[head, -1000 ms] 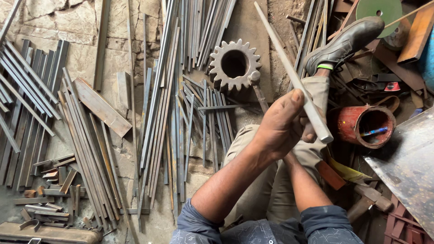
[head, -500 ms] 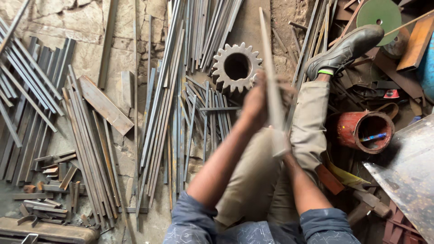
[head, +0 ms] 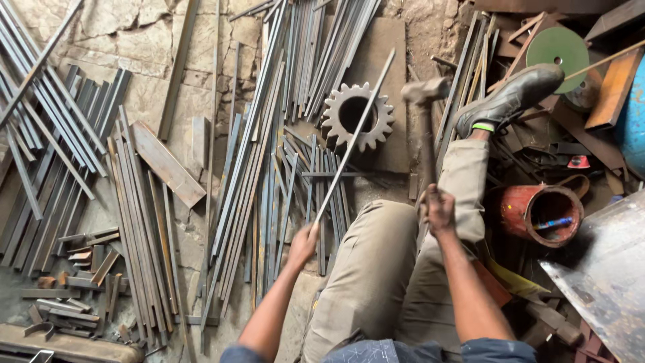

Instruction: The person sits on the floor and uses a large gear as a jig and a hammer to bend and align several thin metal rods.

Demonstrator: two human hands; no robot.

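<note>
Hammer (head: 426, 94) raised in closed right hand (head: 440, 210) above gear (head: 357, 115); left hand (head: 304, 243) grips thin rod (head: 354, 138) laid across gear. Blow not yet landed; rod looks straight already.

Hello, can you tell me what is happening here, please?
A person sits on the ground among many metal strips. The left hand holds a long thin metal strip that lies across a large gear. The right hand grips a hammer, its head raised above the gear. A red pipe piece lies beside the person's leg.
</note>
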